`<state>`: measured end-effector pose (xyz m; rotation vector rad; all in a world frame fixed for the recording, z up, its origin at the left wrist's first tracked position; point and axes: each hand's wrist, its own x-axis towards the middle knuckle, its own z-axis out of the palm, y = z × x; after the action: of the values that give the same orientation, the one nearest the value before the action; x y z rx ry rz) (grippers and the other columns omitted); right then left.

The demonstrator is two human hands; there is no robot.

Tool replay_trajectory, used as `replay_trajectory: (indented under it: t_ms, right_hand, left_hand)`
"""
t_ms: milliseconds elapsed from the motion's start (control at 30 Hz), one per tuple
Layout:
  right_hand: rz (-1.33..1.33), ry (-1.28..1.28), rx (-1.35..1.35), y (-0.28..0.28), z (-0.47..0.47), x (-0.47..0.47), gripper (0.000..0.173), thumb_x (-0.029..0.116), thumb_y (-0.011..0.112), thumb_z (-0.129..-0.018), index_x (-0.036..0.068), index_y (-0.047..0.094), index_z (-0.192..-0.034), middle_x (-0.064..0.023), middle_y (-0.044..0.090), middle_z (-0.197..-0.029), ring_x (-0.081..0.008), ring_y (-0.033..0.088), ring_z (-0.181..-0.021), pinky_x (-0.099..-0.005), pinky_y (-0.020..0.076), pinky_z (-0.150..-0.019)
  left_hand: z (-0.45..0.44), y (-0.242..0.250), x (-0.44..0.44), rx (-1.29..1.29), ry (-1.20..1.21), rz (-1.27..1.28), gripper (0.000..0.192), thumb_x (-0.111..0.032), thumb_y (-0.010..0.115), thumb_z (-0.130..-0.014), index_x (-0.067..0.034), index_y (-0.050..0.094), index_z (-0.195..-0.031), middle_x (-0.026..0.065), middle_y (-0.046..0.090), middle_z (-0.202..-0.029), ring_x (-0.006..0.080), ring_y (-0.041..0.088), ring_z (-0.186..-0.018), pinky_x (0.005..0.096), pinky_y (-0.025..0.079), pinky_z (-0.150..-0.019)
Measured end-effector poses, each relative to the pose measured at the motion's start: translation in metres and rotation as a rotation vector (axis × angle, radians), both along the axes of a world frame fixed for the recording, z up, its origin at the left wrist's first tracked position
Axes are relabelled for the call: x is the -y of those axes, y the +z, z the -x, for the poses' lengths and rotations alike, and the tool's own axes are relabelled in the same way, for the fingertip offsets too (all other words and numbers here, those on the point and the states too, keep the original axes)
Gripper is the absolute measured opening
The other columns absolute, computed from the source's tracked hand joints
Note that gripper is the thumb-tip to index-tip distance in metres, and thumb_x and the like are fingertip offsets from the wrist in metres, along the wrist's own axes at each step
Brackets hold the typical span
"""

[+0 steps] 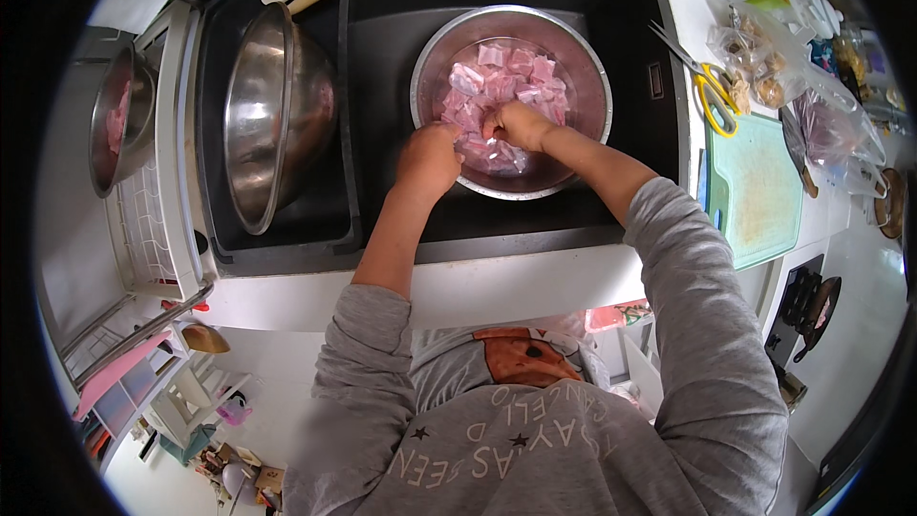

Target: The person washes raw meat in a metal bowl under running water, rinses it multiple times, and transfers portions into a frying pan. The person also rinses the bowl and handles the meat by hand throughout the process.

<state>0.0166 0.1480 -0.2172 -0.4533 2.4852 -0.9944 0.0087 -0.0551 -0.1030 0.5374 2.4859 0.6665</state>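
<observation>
A wide stainless steel bowl (584, 97) sits in the black sink, holding water and several pieces of pale pink raw meat (505, 82). My left hand (432, 161) grips the bowl's near left rim, fingertips over its inner side. Inside the bowl, my right hand (521, 125) touches the meat near the middle. Its fingers are curled downward, and whether a piece is between them is hidden.
Left of the sink divider (345, 115), a second steel bowl (258, 107) is tilted on its side. Another bowl with meat (114, 125) stands farther left. Yellow-handled scissors (713, 100), a green cutting board (759, 193), a knife (797, 143) and plastic bags (834, 129) lie right.
</observation>
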Motion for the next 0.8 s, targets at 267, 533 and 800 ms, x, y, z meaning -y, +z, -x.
replay_trajectory:
  t_ms: [267,533,800]
  right_hand:
    - [-0.119,-0.021,0.014,-0.005,0.001,0.004,0.015,0.007,0.062,-0.069,0.013,0.066,-0.082,-0.0124,0.065,-0.084,-0.0296,0.062,-0.081,-0.0361,0.0481,-0.072]
    - [0.019,-0.162,0.143,-0.009,-0.002,0.008,0.018,-0.004,0.063,-0.066,0.004,0.063,-0.082,-0.0096,0.063,-0.073,-0.0188,0.060,-0.068,-0.0309,0.0481,-0.063]
    - [0.070,-0.313,0.253,-0.011,-0.005,0.014,0.028,-0.001,0.074,-0.055,0.004,0.055,-0.076,-0.0075,0.059,-0.070,-0.0189,0.058,-0.066,-0.0313,0.0471,-0.061]
  left_hand:
    - [0.001,-0.001,-0.002,-0.012,-0.027,0.007,0.036,-0.005,0.068,-0.071,-0.002,0.061,-0.106,0.0159,0.060,-0.108,0.0317,0.057,-0.101,0.0358,0.045,-0.087]
    - [0.003,-0.003,-0.002,-0.002,-0.034,-0.004,0.036,-0.004,0.069,-0.069,-0.001,0.061,-0.104,0.0179,0.061,-0.105,0.0326,0.058,-0.098,0.0364,0.046,-0.085]
    - [0.004,-0.009,-0.002,-0.016,-0.038,-0.020,0.035,-0.004,0.069,-0.069,0.000,0.061,-0.103,0.0182,0.061,-0.103,0.0327,0.059,-0.095,0.0366,0.047,-0.083]
